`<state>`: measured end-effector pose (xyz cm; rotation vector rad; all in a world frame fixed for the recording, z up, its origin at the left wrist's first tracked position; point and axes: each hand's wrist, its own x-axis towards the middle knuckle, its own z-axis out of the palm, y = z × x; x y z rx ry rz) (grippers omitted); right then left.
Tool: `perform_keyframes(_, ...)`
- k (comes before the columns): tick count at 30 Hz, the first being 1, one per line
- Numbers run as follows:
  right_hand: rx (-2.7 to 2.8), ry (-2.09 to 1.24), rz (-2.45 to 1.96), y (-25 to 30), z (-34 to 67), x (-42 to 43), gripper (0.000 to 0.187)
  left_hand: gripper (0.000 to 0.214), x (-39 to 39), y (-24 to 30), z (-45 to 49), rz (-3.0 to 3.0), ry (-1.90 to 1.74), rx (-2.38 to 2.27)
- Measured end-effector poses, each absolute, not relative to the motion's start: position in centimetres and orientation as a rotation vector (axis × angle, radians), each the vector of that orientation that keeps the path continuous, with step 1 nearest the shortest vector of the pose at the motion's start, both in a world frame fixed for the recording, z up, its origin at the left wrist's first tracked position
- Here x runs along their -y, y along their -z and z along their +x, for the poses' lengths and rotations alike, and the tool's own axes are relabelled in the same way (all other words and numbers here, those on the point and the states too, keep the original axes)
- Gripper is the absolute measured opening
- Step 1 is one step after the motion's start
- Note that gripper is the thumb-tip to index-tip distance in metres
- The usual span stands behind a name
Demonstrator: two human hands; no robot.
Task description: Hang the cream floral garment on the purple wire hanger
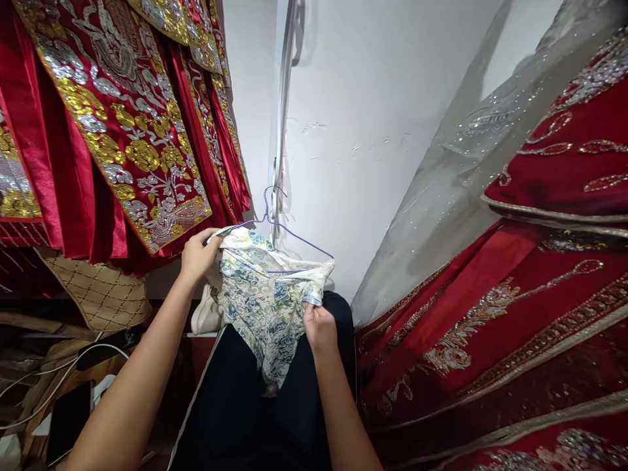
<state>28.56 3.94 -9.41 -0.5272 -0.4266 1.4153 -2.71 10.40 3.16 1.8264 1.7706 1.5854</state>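
Observation:
A thin white garment [260, 304] with a blue and yellow floral print hangs over my lap from a purple hanger [304, 239]. The hanger's hook points up toward the wall, and its right end sits inside the garment's right shoulder. My left hand [199, 256] pinches the garment's upper left edge near the hanger's left side. On the other side, my right hand [320, 325] is closed on the short sleeve edge, below the right shoulder. The lower part of the cloth droops between my dark-trousered legs [223, 392].
Red costumes with gold and silver embroidery [142, 154] hang at the left. More beaded red clothing [530, 294] and sheer sparkly fabric [441, 203] fill the right. A white wall [363, 98] stands ahead. Lower left lie a phone [69, 418], a white cable [53, 373] and a pale shoe [206, 315].

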Motion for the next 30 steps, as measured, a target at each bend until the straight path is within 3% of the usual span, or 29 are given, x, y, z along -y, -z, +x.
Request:
perform_keyframes(8,0.238,-1.771,-0.556,9.6,21.6,-0.2,0.013,0.036,-8.9,-1.4,-1.8,1.843,-1.612,-1.550)
perform_keyframes(10,0.244,-1.899,-0.516,8.5,20.4,0.7,0.007,0.036,-8.7,0.1,-1.9,1.642,-1.686,-1.482)
perform_keyframes(13,0.343,-1.967,-0.512,6.7,20.6,1.3,0.012,0.033,-8.5,2.8,-2.4,1.094,-1.857,-1.336)
perform_keyframes(17,0.488,-1.735,-0.663,6.7,22.3,1.1,0.023,0.032,-6.1,6.8,-2.5,0.414,-1.866,-1.153)
perform_keyframes(20,0.425,-1.312,-0.845,7.7,23.2,0.8,0.044,0.048,-2.3,8.8,-1.2,0.229,-1.829,-1.070)
perform_keyframes(23,0.462,-0.934,-0.945,7.5,23.2,1.1,0.043,0.059,1.3,8.2,1.2,0.255,-1.895,-1.009)
perform_keyframes(26,0.782,-1.099,-0.936,5.8,22.2,2.4,0.015,0.062,3.6,5.2,4.2,0.349,-1.986,-0.894)
perform_keyframes(30,1.134,-1.463,-0.871,4.0,20.7,4.0,0.046,0.076,6.5,0.9,7.5,0.781,-1.756,-0.788)
